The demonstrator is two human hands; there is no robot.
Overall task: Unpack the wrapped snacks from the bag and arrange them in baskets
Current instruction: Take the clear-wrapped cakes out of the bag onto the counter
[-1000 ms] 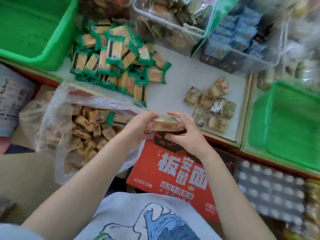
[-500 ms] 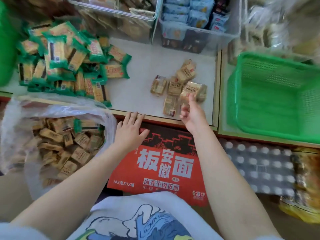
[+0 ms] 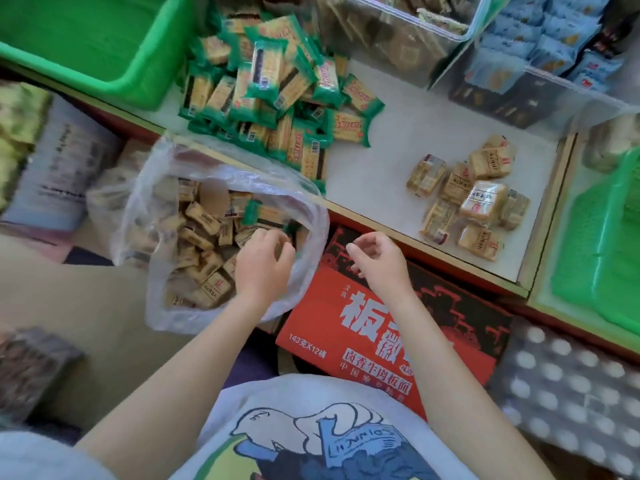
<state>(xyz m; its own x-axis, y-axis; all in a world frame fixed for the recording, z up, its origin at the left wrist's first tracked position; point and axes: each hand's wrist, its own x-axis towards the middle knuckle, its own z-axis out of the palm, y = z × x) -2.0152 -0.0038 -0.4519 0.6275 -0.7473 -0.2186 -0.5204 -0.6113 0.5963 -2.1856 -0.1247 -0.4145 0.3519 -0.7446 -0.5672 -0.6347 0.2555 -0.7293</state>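
So the left hand (image 3: pixel 264 263) is down in the mouth of the clear plastic bag (image 3: pixel 221 174), fingers curled right over the heap of tan wrapped snacks (image 3: pixel 204 251) inside. Fingertips look like they're touching the top ones, but I can't tell if it's actually got hold of any. There's also one green-wrapped pack (image 3: pixel 258 211) sitting in the bag just beyond the fingers.

The right hand (image 3: pixel 379 263) is hanging above the red carton (image 3: pixel 377 327) just beside the bag, fingers loosely curled, holding nothing.

Up on the white shelf (image 3: pixel 398 147) there's a small cluster of tan snacks (image 3: pixel 471 199) already out, well apart from both hands, and a big pile of green packs (image 3: pixel 277 95) further left. One green basket (image 3: pixel 93 43) sits top left, another green basket (image 3: pixel 602 244) on the right.

Writing: the carton has big white Chinese characters, first one reads 板, plus "143克X12桶". Snack labels are too blurry to read. The shirt (image 3: pixel 311 434) has a cartoon print, lettering not legible
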